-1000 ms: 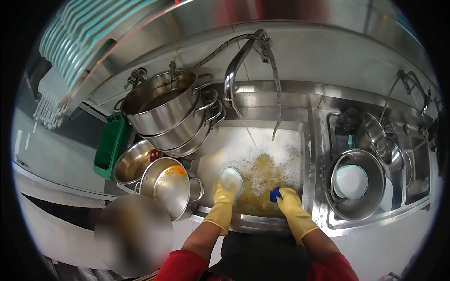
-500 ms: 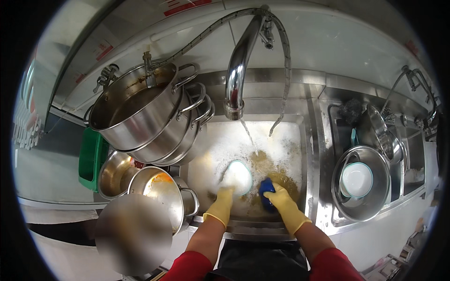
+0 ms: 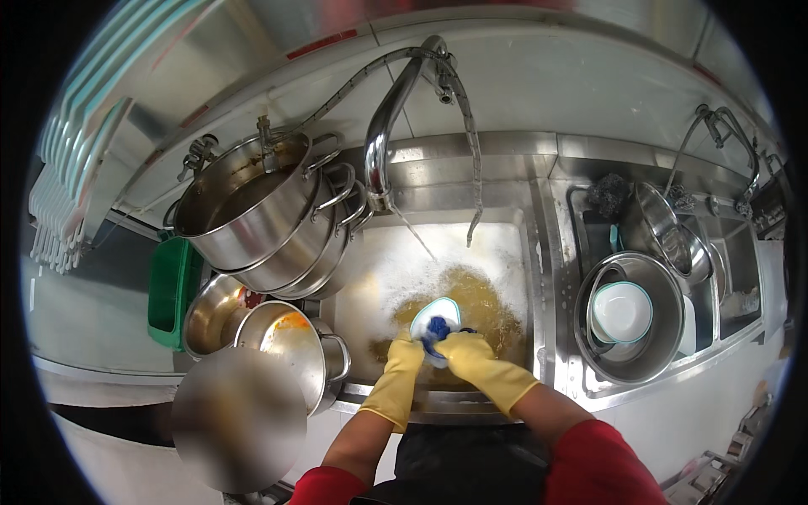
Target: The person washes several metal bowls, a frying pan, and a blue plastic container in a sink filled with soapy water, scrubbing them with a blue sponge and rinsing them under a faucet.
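Observation:
A small white bowl with a teal rim is in my left hand, which wears a yellow rubber glove and closes on the bowl's near left side. My right hand, gloved the same way, grips a blue scrubbing cloth and presses it inside the bowl. Both hands are over the near part of a steel sink with foamy, brownish water. Some fingertips are hidden behind the bowl and the cloth. From the faucet a thin stream runs into the foam.
Large stacked steel pots stand left of the sink. Nearer are a food-stained pot and a green bin. On the right, a steel pot holds white bowls, beside steel basins and a dark scouring pad. A hose hangs over the sink.
My right hand has moved left with the blue cloth, from apart over the water into the bowl. The bowl is now tilted, with its inside showing. The whole view has shifted slightly.

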Tool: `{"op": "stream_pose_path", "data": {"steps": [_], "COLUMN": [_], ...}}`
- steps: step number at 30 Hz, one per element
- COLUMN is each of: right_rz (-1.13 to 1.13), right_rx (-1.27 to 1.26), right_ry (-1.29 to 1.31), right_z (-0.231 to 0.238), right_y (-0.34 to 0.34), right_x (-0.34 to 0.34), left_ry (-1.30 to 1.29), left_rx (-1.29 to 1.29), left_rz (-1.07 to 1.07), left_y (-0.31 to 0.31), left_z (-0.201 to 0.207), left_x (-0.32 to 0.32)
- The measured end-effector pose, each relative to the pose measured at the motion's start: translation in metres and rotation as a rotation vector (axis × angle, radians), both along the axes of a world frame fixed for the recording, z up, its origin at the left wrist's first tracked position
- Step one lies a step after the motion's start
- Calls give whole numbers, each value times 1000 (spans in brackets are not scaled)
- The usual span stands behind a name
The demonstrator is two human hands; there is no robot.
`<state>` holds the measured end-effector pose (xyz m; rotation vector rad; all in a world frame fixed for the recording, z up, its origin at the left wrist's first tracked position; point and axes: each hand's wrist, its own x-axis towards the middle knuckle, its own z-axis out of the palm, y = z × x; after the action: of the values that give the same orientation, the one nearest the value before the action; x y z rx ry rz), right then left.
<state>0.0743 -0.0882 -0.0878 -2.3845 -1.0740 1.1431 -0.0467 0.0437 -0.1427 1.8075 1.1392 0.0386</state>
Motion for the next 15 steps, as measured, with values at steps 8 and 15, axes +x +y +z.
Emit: {"op": "stream_pose_path", "data": {"steps": [8, 15], "right_rz": [-621, -1064], "right_rx": [763, 898], "right_ry": [260, 951], "right_z": [54, -5], "right_y": [-40, -46], "right_x": [33, 45], "left_ry": [-99, -200], "left_rx": [-1224, -1282], "left_rz": [510, 206], "left_y": [-27, -60], "left_z": [31, 70], "left_x": [12, 55]}}
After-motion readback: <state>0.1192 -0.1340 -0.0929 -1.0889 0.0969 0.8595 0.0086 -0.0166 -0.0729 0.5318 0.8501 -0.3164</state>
